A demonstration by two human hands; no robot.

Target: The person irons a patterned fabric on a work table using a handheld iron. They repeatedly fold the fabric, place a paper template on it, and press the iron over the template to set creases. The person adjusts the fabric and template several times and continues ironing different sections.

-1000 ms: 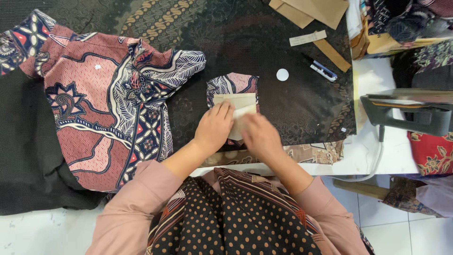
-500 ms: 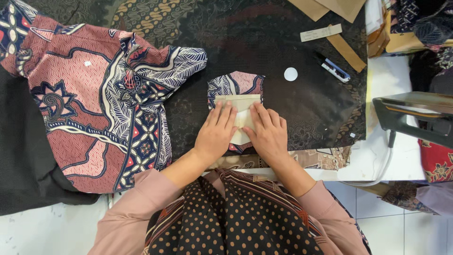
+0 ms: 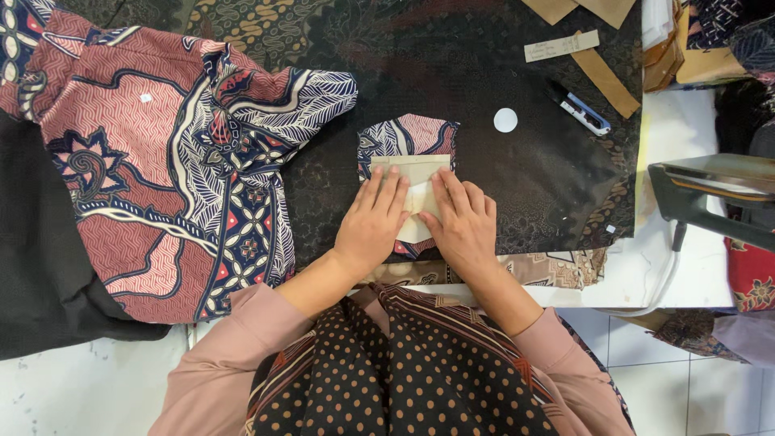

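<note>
A small pocket-shaped piece of patterned batik fabric (image 3: 408, 135) lies on the dark cloth-covered table (image 3: 533, 186). A cream paper template (image 3: 413, 171) rests on top of it. My left hand (image 3: 373, 226) lies flat on the template's left side, fingers together and pointing away from me. My right hand (image 3: 462, 226) presses flat on its right side. The lower part of the template and fabric is hidden under both hands.
A large red, navy and white batik garment (image 3: 173, 161) spreads at the left. A white round disc (image 3: 505, 120), a blue clipper (image 3: 583, 110) and cardboard strips (image 3: 604, 77) lie at the back right. An iron (image 3: 714, 198) stands at the right edge.
Both hands slid slightly up the template and flattened side by side. The view shifted a little; the fabric piece stayed in place.
</note>
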